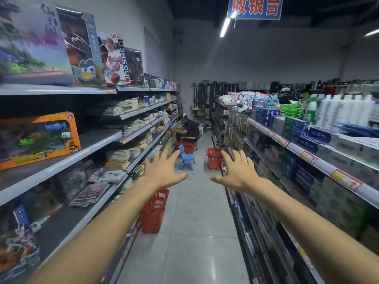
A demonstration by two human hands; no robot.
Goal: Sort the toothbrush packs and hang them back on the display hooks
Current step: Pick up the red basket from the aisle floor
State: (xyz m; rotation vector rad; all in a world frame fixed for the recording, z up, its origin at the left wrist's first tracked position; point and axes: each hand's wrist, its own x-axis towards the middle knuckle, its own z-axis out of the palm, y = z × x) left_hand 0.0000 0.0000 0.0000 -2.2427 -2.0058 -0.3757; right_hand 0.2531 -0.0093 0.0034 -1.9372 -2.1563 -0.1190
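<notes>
- My left hand [162, 171] and right hand [235, 171] are stretched out over the aisle, fingers spread wide, holding nothing.
- I can't pick out any toothbrush packs; blurred hung goods [231, 128] line the right shelving.
- I judge this to be the approach: next I must reach those hooks.

The hanging sign [255, 7] is blue with red characters edged in white. Three shopping baskets are red with a slotted grid pattern: the near basket [154, 210], the middle basket [214, 158] and the far basket [185, 147]. The small chair [185, 158] is light blue. The toy box [39, 140] is orange with green lettering and a blue figure behind its window. The floor [190, 232] is pale grey tile. The shelf edge [98, 146] is light grey; the price tag [346, 180] is yellow and red. The bottles [348, 109] are white, the packets [292, 110] bright green, the cartons [266, 115] dark blue with white print.
</notes>
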